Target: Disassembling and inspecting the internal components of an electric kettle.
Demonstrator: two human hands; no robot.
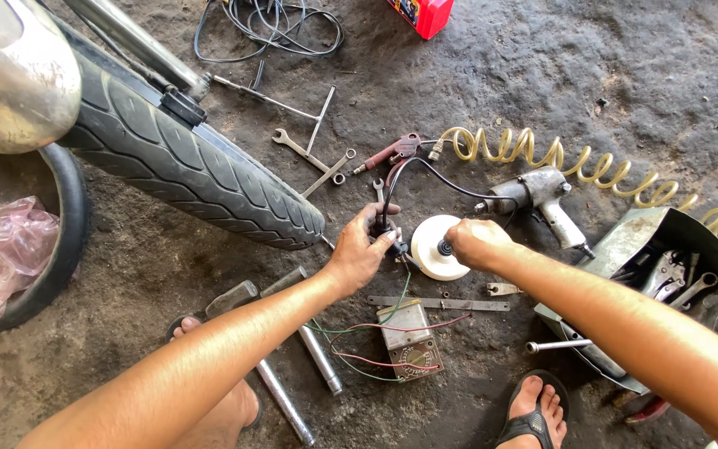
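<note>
Left hand [365, 246] and right hand [474, 243] grip a black cable [450, 185] above a multimeter [410, 340].

A motorcycle tyre [201, 179] lies on the floor's upper left, a pink plastic bag [6, 249] beside it. A yellow coiled hose [592, 170] and an impact wrench [542, 204] sit right.

Rough dark concrete floor [542, 75], oil-stained, gritty; bright daylight, hard shadows.
</note>
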